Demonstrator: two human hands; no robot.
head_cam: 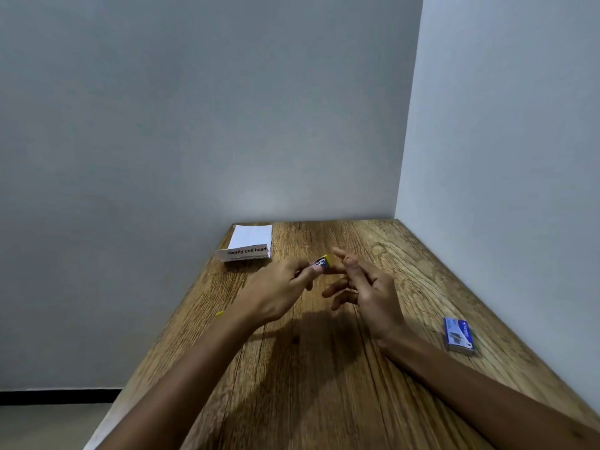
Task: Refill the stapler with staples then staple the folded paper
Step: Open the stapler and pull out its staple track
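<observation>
Stapler [323, 263] pinched in left hand [279, 287], right hand [367, 287] loose-fingered just beside it

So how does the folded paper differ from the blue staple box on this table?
The folded paper is white with black print; the staple box is blue. The paper lies at the table's far left corner, the box near the right edge. The paper looks broader and thin, the box small and blocky. Neither is touched by a hand.

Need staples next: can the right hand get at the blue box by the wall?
Probably yes. The right hand is open and holds nothing, and bare table lies between it and the blue box.
</observation>
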